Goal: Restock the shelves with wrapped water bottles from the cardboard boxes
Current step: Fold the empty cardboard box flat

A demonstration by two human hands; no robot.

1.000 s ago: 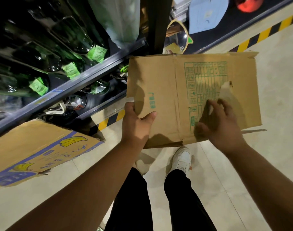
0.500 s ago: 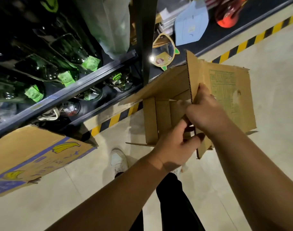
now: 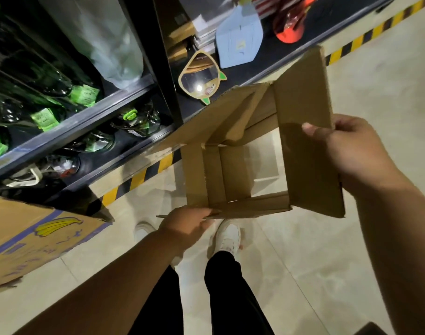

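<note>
Cardboard box (image 3: 305, 151): held in the air in front of the shelf (image 3: 73, 128), above the floor (image 3: 351, 250), between both hands. Open at top and bottom, with pale floor tile visible straight through. Plain brown corrugated board, matte, creased at the folds, flaps hanging loose on the far side.

Left hand (image 3: 186, 226): at the near left corner of the box, fingers curled round the lower edge, gripping it.

Right hand (image 3: 349, 151): clamped on the right wall of the box, thumb (image 3: 312, 130) pressed on the inner face, fingers hidden behind the panel.

Shelf: dark metal with a grey front rail, two tiers in view. Green glass bottles (image 3: 44, 76) lying on the upper tier at left, glossy, with bright green tags. Beside them a pale translucent plastic wrap (image 3: 105, 44), contents not discernible. Glassware on the lower tier, too blurred to identify.

Banana-print box (image 3: 44, 230): brown board with blue stripe, at lower left, near the shelf's lower edge.

Yellow-and-black stripe (image 3: 140, 177): on the floor along the shelf foot.

White shoes (image 3: 228, 234): on the floor below the held box.
</note>
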